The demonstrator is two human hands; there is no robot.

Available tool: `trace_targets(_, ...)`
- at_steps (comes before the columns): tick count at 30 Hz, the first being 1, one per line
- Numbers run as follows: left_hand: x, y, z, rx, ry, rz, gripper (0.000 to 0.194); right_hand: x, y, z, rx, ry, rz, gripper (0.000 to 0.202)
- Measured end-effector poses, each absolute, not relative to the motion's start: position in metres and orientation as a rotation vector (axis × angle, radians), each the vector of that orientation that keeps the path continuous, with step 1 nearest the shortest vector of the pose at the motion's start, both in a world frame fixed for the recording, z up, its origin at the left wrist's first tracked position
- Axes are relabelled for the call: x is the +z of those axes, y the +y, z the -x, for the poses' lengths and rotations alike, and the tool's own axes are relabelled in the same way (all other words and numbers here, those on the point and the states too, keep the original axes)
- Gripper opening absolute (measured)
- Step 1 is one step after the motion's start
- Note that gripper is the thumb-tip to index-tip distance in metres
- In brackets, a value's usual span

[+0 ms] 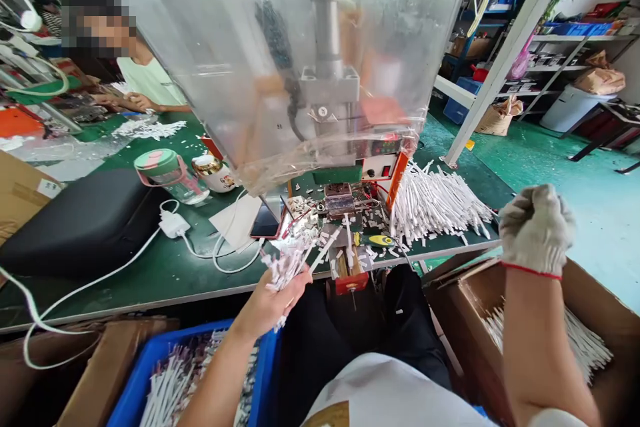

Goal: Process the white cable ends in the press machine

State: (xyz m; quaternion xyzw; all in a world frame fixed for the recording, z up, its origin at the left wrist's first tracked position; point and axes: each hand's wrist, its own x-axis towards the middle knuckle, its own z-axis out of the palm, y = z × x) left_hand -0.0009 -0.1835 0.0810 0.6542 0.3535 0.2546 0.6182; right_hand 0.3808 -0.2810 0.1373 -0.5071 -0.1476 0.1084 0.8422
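My bare left hand [277, 300] is closed around a bunch of thin white strips [290, 260], in front of the bench edge. One strip sticks out toward the press. My right hand [539, 227], in a white glove with a red cuff, is raised above a cardboard box [460, 307]. Its fingers are curled in, and anything inside them is hidden. Between my hands, a single white strip [349, 237] lies in the fixture of a bench press [330, 100], behind a cloudy plastic guard. Beside it rests a yellow-handled tool [377, 240].
A large pile of white strips [435, 203] lies right of the press. More fill a blue bin [135, 373] below my left arm. A phone [266, 221], a jar [167, 177], cables and a black cushion [90, 220] occupy the left bench. Another person [150, 80] sits beyond.
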Motion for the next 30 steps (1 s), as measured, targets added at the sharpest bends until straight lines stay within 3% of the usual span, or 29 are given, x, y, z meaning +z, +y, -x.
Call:
trace_targets(6, 0.056, -0.184, -0.001, 0.600, 0.922, -1.531, 0.034, 0.095, -0.291, -0.341, 0.892, -1.017, 1.688, 0.032)
trace_targets(13, 0.053, -0.186, -0.019, 0.714, 0.983, -1.407, 0.035, 0.084, -0.244, -0.261, 0.888, -1.432, 1.650, 0.042)
trace_targets(24, 0.038, -0.159, -0.076, 0.698, 1.202, -1.537, 0.047, 0.075, -0.240, -0.261, 1.253, -0.684, 1.158, 0.034)
trace_targets(30, 0.032, -0.151, -0.091, 0.610, 1.163, -1.476, 0.036, 0.068, -0.249, -0.263, 1.253, -0.611, 1.186, 0.030)
